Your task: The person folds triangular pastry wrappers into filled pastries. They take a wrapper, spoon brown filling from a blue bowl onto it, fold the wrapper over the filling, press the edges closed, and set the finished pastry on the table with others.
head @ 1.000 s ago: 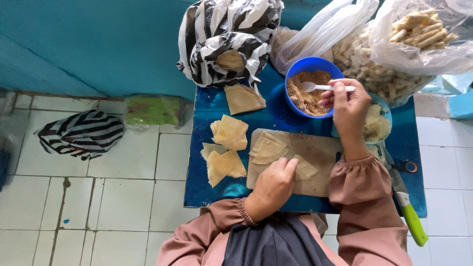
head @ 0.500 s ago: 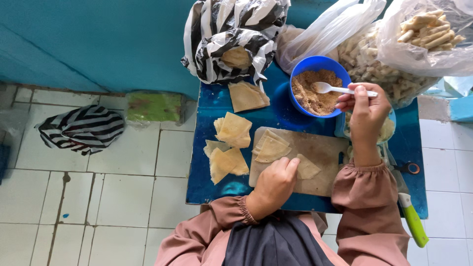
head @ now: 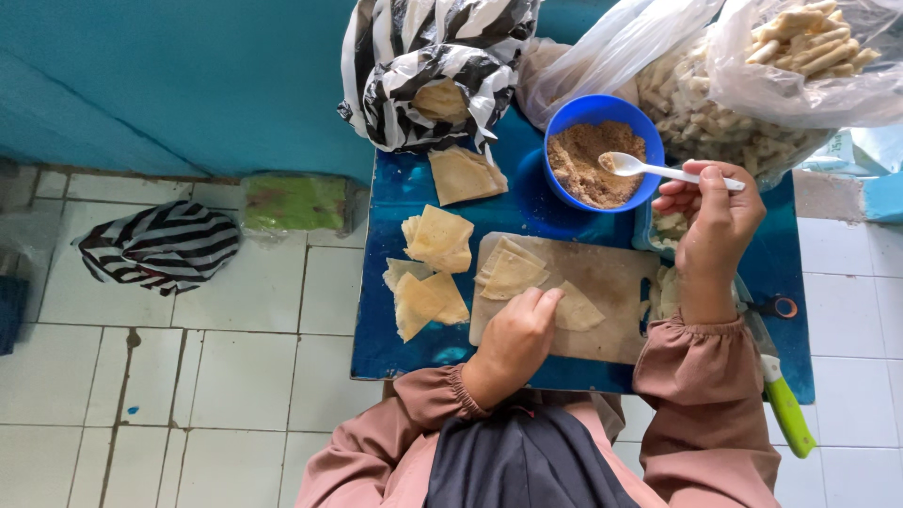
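Observation:
My right hand (head: 710,221) grips a white plastic spoon (head: 649,169) whose bowl hovers over the blue bowl (head: 564,118) of brown crumbly filling (head: 588,165). My left hand (head: 517,339) rests on a wooden cutting board (head: 611,292), fingertips pressing a triangular pastry wrapper (head: 576,310). Another folded wrapper (head: 511,271) lies on the board's left end. Loose wrappers (head: 428,273) are stacked left of the board on the small blue table (head: 423,343).
A black-and-white striped bag (head: 442,66) holds more wrappers at the table's back. Clear bags of rolled pastries (head: 790,56) sit at the back right. A green-handled knife (head: 781,400) lies along the right edge. On the tiled floor lie a striped bag (head: 160,246) and a green packet (head: 293,202).
My right hand has drawn back from the bowl toward me, lifting the spoon to the bowl's near rim. My left hand stays on the wrapper on the board.

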A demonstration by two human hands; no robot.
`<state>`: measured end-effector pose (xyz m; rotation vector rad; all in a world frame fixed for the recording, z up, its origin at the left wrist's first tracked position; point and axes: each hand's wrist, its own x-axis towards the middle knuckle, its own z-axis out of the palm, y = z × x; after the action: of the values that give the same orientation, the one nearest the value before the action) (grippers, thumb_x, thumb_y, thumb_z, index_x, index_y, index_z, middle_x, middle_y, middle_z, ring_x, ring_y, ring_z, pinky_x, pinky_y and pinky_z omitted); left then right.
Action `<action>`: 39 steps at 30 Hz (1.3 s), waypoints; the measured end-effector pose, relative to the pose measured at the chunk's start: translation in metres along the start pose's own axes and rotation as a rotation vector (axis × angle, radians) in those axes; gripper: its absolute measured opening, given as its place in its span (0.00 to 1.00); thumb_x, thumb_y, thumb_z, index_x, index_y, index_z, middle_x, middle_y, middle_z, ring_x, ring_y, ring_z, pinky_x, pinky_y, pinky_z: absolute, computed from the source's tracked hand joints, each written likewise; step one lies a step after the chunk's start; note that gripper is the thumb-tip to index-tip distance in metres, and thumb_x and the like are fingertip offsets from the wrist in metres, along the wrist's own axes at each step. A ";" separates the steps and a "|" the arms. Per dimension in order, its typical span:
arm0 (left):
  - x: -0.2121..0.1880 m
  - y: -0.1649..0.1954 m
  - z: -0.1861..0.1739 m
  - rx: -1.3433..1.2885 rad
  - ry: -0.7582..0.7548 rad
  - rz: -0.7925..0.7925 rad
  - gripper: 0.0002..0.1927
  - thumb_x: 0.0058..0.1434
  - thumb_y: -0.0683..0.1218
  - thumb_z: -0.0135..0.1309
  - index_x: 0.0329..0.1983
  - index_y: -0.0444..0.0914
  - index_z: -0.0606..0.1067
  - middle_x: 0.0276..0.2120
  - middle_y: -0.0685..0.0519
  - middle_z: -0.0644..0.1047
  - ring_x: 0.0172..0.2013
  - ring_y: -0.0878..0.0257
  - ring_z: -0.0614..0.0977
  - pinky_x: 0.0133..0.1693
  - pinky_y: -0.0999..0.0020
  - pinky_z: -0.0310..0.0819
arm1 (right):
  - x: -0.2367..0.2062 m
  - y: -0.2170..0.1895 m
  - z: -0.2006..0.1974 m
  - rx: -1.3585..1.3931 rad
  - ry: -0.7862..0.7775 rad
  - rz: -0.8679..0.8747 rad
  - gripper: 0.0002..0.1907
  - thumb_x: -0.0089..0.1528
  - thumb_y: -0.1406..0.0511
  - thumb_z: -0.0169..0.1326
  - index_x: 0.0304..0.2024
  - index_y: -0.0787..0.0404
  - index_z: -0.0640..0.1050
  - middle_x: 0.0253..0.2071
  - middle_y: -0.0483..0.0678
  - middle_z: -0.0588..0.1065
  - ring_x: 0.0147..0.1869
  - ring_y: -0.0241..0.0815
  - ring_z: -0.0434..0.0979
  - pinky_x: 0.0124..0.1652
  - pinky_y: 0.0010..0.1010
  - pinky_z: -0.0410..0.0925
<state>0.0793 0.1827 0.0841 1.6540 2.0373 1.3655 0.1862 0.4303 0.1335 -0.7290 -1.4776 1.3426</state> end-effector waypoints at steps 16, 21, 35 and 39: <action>-0.014 0.017 0.004 0.085 0.072 0.014 0.17 0.64 0.38 0.53 0.57 0.36 0.72 0.39 0.46 0.75 0.40 0.49 0.79 0.41 0.58 0.75 | -0.034 -0.008 -0.038 0.155 0.050 0.081 0.11 0.76 0.65 0.48 0.48 0.68 0.75 0.37 0.56 0.78 0.35 0.45 0.79 0.38 0.33 0.75; -0.016 0.021 0.005 0.031 0.076 -0.006 0.17 0.66 0.38 0.53 0.58 0.37 0.72 0.40 0.46 0.76 0.41 0.48 0.80 0.41 0.58 0.76 | -0.067 -0.016 -0.050 0.216 0.058 0.132 0.11 0.76 0.65 0.48 0.50 0.68 0.76 0.38 0.56 0.78 0.36 0.45 0.78 0.41 0.33 0.73; -0.016 0.030 0.014 0.051 0.093 -0.044 0.18 0.64 0.37 0.54 0.58 0.36 0.72 0.40 0.44 0.77 0.41 0.46 0.80 0.42 0.56 0.75 | -0.180 -0.007 -0.090 0.037 -0.206 0.161 0.16 0.75 0.64 0.45 0.56 0.72 0.75 0.43 0.60 0.79 0.42 0.45 0.80 0.46 0.34 0.74; -0.014 0.032 0.014 -0.039 0.123 -0.025 0.17 0.66 0.36 0.54 0.58 0.35 0.71 0.41 0.42 0.77 0.42 0.45 0.80 0.43 0.56 0.75 | -0.185 -0.009 -0.087 -0.139 -0.333 -0.011 0.16 0.73 0.64 0.47 0.56 0.70 0.75 0.46 0.57 0.80 0.46 0.42 0.82 0.49 0.33 0.75</action>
<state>0.1153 0.1764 0.0945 1.5594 2.0744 1.5236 0.3319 0.2948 0.0874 -0.6018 -1.8501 1.4123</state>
